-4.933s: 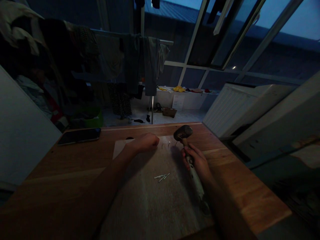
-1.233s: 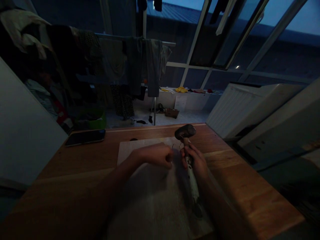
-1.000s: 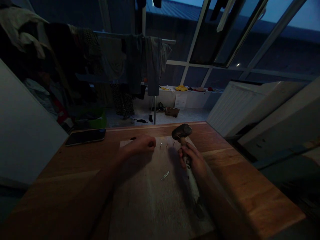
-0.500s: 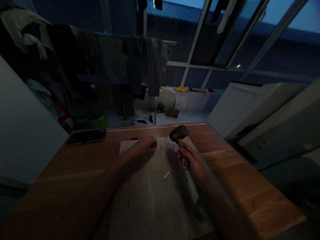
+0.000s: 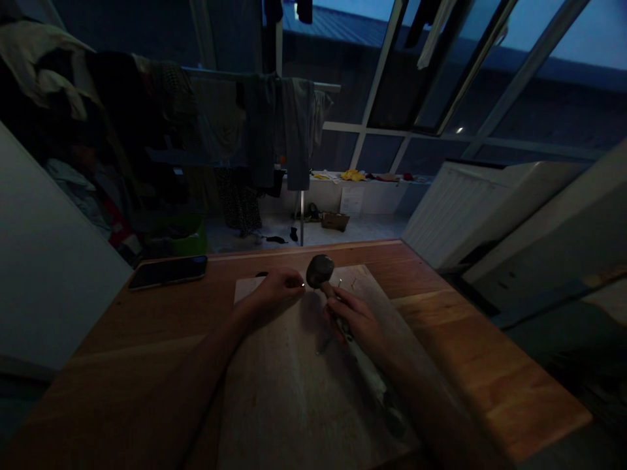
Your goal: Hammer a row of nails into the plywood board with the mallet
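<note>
My right hand [image 5: 356, 320] is wrapped round the handle of a hammer [image 5: 321, 269], close below its dark head. The hammer head hovers just right of my left hand [image 5: 280, 288], over the far part of a wooden board [image 5: 274, 398]. My left fingers are pinched on a nail [image 5: 303, 285], of which only a small bright glint shows. Right of the hammer head, thin nails [image 5: 339, 282] stand up from the board. Loose nails [image 5: 321, 347] lie mid-board, partly hidden by the hammer's shadow and my right hand.
The board lies on a wooden table [image 5: 147, 365]. A phone [image 5: 169, 271] rests at the table's far left corner. Beyond the far edge are a green basin [image 5: 189, 241] and a drying rack [image 5: 326, 87] hung with clothes. A white appliance [image 5: 455, 202] stands at right.
My right hand has swung the hammer left, bringing its head close to my left fingers. The standing nails to the right are less covered. A bright glint now shows at my left fingertips.
</note>
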Motion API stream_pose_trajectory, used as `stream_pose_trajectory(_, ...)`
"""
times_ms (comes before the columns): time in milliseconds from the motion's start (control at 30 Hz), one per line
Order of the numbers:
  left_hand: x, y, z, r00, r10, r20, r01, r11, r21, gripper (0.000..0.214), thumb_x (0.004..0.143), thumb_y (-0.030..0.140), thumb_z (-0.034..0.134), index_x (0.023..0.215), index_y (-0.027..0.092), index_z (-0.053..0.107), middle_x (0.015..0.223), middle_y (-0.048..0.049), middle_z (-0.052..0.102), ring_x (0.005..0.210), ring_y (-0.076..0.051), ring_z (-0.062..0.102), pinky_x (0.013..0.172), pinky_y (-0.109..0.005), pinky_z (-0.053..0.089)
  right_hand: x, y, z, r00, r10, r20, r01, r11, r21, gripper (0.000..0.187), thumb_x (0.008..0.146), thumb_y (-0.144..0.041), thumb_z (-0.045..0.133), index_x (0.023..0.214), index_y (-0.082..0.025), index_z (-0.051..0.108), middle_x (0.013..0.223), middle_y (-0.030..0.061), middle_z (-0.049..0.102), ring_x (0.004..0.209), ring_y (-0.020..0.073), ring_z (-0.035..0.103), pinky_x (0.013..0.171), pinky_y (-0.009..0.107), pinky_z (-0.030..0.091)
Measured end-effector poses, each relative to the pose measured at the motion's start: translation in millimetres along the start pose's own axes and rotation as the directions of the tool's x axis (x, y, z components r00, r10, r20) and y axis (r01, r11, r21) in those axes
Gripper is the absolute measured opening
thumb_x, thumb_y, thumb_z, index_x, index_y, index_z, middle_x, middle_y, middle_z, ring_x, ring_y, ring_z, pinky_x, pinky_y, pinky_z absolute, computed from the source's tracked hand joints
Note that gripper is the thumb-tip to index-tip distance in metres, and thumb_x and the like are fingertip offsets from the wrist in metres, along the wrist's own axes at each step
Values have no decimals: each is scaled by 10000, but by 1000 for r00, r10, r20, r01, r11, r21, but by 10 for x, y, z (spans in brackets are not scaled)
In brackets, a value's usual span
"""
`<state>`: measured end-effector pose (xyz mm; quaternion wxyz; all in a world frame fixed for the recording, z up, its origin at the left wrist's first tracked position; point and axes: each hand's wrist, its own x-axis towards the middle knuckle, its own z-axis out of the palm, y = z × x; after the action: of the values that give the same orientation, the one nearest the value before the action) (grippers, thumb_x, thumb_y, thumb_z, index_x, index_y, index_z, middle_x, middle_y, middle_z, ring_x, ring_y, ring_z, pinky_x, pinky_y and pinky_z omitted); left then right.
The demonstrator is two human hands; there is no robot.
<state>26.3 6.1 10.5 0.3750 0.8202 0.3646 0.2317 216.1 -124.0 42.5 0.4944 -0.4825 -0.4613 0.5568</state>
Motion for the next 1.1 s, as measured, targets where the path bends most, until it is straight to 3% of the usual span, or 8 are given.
stream_pose_trajectory(167, -2, -12, 18, 1000, 3, -28, -3, 999, 34, 169, 810, 288, 661, 829, 135, 730, 780, -21, 689, 744, -156, 606, 704, -264, 450, 52, -149, 9, 999, -31, 39, 33, 999, -32, 310, 829, -461, 674, 1003, -204, 657, 680, -44, 642, 329, 87, 475, 294, 221, 303)
stream_pose_trajectory(500, 29, -110, 61, 998, 37, -58, -36, 999, 20, 154, 773, 154, 634, 838, 131, 772, 796, -23, 715, 740, -159, 626, 706, -261, 459, 92, 154, 33, 998, -57, 19, 58, 997, -41, 329, 833, -490, 679, 998, -207, 651, 656, -55, 601, 354, 84, 477, 290, 209, 312)
stream_pose_trajectory(667, 26, -108, 57, 996, 73, -57, -73, 997, -2, 153, 779, 174, 651, 843, 136, 785, 806, -33, 726, 748, -171, 635, 693, -261, 464, 69, 165, -5, 998, -49, 49, 51, 998, -42, 339, 860, -488, 649, 1058, -213, 645, 667, -53, 601, 339, 89, 461, 286, 227, 295)
stream_pose_trajectory(933, 21, -118, 84, 990, 114, -87, -115, 993, -13, 151, 801, 215, 672, 877, 142, 780, 817, -26, 718, 764, -183, 640, 686, -264, 467, 55, 188, -28, 994, -74, 78, 84, 988, -130, 267, 895, -467, 630, 997, -221, 660, 662, -51, 592, 366, 88, 466, 325, 228, 284)
stream_pose_trajectory(1100, 5, -74, 3, 993, 114, -29, -115, 993, -29, 134, 796, 247, 696, 885, 154, 735, 822, -21, 688, 755, -166, 619, 684, -264, 463, 53, 150, -50, 996, -32, 79, 41, 994, -103, 307, 851, -464, 668, 1024, -211, 670, 651, -49, 620, 354, 90, 463, 310, 223, 284)
